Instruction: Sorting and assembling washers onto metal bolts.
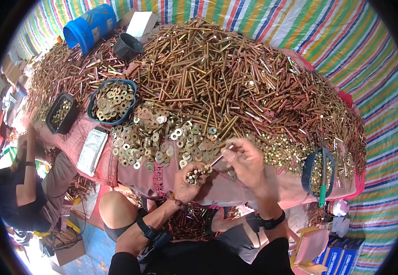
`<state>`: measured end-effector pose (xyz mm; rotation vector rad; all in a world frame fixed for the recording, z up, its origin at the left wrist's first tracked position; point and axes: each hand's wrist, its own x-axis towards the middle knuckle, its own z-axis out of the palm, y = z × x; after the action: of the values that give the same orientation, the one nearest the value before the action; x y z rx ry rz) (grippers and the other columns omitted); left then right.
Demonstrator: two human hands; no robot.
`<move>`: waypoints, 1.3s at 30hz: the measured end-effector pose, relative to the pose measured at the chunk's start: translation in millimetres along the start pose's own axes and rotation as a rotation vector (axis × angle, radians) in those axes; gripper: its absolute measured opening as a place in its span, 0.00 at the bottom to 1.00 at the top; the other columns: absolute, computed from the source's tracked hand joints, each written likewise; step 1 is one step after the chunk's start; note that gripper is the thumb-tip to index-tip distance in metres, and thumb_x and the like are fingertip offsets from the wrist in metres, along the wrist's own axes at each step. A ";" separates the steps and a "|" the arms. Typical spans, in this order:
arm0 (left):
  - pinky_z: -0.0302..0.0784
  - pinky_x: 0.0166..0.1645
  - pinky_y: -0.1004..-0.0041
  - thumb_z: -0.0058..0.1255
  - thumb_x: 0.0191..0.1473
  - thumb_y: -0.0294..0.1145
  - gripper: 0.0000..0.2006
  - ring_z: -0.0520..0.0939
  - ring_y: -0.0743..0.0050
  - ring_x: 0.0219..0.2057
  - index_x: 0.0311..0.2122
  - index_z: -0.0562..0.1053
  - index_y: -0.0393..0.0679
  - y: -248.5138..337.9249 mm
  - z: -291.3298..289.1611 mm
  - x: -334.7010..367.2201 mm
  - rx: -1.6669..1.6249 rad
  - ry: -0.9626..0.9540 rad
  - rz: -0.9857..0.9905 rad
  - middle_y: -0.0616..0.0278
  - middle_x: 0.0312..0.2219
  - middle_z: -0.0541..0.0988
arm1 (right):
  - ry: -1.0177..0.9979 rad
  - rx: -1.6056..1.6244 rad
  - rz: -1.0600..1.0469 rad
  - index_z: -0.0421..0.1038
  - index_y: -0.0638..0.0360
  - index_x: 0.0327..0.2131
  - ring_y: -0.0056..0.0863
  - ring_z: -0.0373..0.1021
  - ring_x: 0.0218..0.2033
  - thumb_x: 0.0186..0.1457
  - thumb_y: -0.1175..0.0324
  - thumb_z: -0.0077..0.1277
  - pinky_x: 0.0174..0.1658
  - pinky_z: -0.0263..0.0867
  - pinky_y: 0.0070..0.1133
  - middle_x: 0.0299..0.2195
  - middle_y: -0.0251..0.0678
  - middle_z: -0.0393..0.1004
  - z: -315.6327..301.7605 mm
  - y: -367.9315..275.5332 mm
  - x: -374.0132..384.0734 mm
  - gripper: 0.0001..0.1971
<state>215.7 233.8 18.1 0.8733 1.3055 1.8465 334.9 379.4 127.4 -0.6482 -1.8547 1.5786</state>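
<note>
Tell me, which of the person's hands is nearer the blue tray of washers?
Left. The left hand lies below and right of the blue tray, across the loose washers; the right hand is farther right.

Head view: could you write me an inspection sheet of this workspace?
Surface: pink cloth over a table.
Job's things: long brass bolt in the right hand; small nuts cupped in the left hand.
Clutter: huge bolt heap, loose washers, blue tray of washers, black tub, blue bucket.
Grippers: both hands closed on parts.
Cables: nothing seen.
Surroundings: striped tarp; another person at left.
</note>
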 end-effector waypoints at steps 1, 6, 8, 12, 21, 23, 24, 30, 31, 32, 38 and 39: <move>0.73 0.37 0.81 0.49 0.52 0.12 0.10 0.78 0.81 0.34 0.40 0.73 0.34 -2.1 -0.5 0.3 0.000 -0.002 -0.001 0.59 0.41 0.78 | -0.034 -0.049 -0.014 0.72 0.64 0.46 0.18 0.74 0.27 0.60 0.68 0.59 0.26 0.69 0.18 0.30 0.33 0.77 1.6 1.0 -1.1 0.14; 0.75 0.47 0.74 0.54 0.49 0.14 0.10 0.80 0.73 0.40 0.38 0.74 0.37 2.5 -5.6 -0.8 0.115 -0.007 0.026 0.56 0.38 0.81 | -0.017 -0.474 -0.287 0.72 0.63 0.47 0.29 0.75 0.27 0.58 0.69 0.60 0.30 0.72 0.24 0.32 0.40 0.77 11.3 -14.7 -6.7 0.15; 0.76 0.48 0.72 0.55 0.49 0.14 0.10 0.81 0.69 0.41 0.38 0.75 0.37 3.3 -4.4 -0.2 0.120 -0.010 0.045 0.56 0.38 0.81 | -0.035 -0.535 -0.431 0.72 0.62 0.46 0.33 0.77 0.30 0.57 0.70 0.60 0.31 0.73 0.25 0.35 0.42 0.78 13.1 -21.5 -9.4 0.15; 0.76 0.50 0.68 0.57 0.48 0.16 0.11 0.82 0.61 0.44 0.38 0.76 0.39 9.2 -3.8 2.4 0.193 -0.040 0.131 0.55 0.39 0.81 | -0.005 -0.529 -0.382 0.73 0.62 0.45 0.32 0.78 0.31 0.57 0.70 0.60 0.30 0.72 0.23 0.37 0.42 0.78 11.5 -16.9 -9.2 0.14; 0.76 0.51 0.67 0.55 0.39 0.16 0.17 0.82 0.57 0.45 0.39 0.78 0.41 19.7 -9.2 4.2 0.338 -0.145 0.179 0.55 0.42 0.82 | 0.022 -0.591 -0.417 0.73 0.63 0.43 0.26 0.77 0.26 0.56 0.70 0.61 0.28 0.71 0.23 0.31 0.40 0.79 10.3 -24.0 -15.7 0.13; 0.76 0.50 0.66 0.54 0.38 0.16 0.18 0.82 0.56 0.45 0.39 0.78 0.40 20.5 -8.5 3.1 0.395 -0.128 0.206 0.55 0.42 0.82 | 0.012 -0.612 -0.418 0.73 0.62 0.43 0.27 0.77 0.27 0.55 0.70 0.61 0.28 0.72 0.23 0.31 0.40 0.79 10.9 -28.3 -16.8 0.14; 0.76 0.50 0.65 0.53 0.36 0.16 0.19 0.82 0.55 0.45 0.39 0.78 0.40 20.4 -7.1 3.5 0.447 -0.113 0.233 0.55 0.42 0.83 | 0.003 -0.637 -0.419 0.73 0.62 0.44 0.27 0.77 0.27 0.55 0.70 0.62 0.28 0.72 0.23 0.30 0.40 0.79 9.9 -29.5 -17.5 0.14; 0.74 0.49 0.70 0.49 0.36 0.21 0.20 0.80 0.63 0.43 0.40 0.78 0.40 12.9 -8.5 2.6 0.374 -0.126 0.186 0.57 0.43 0.82 | 0.063 -0.380 -0.180 0.74 0.60 0.47 0.35 0.78 0.27 0.52 0.72 0.64 0.32 0.74 0.23 0.32 0.42 0.79 8.8 -20.4 -22.3 0.18; 0.74 0.49 0.70 0.49 0.36 0.21 0.20 0.80 0.63 0.43 0.40 0.78 0.40 11.0 -8.6 2.5 0.373 -0.128 0.187 0.57 0.43 0.82 | 0.065 -0.381 -0.180 0.74 0.60 0.47 0.35 0.78 0.27 0.52 0.72 0.64 0.32 0.74 0.23 0.32 0.42 0.79 10.1 -17.7 -23.2 0.18; 0.74 0.49 0.70 0.50 0.37 0.21 0.19 0.79 0.66 0.42 0.40 0.78 0.39 9.5 -8.3 3.2 0.361 -0.130 0.180 0.57 0.42 0.81 | 0.101 -0.463 -0.284 0.74 0.60 0.47 0.36 0.78 0.28 0.52 0.72 0.64 0.32 0.74 0.25 0.32 0.42 0.79 12.1 -14.3 -23.9 0.18; 0.75 0.48 0.70 0.53 0.40 0.17 0.19 0.80 0.71 0.42 0.42 0.76 0.40 4.2 -8.2 -4.1 0.027 -0.057 0.079 0.62 0.34 0.82 | 0.008 -0.641 -0.639 0.72 0.59 0.46 0.43 0.76 0.31 0.52 0.75 0.61 0.32 0.73 0.32 0.33 0.42 0.76 26.6 11.6 -24.9 0.17; 0.75 0.46 0.73 0.53 0.43 0.17 0.18 0.79 0.76 0.40 0.43 0.75 0.39 1.3 -7.0 -5.3 -0.159 -0.034 0.046 0.64 0.32 0.81 | -0.072 -0.630 -0.589 0.72 0.58 0.47 0.44 0.76 0.31 0.53 0.75 0.60 0.32 0.72 0.33 0.33 0.43 0.76 26.5 22.0 -27.7 0.17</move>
<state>212.4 225.7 16.8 0.8522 1.1086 1.9335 334.6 345.3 99.2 -0.2460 -2.3301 0.6449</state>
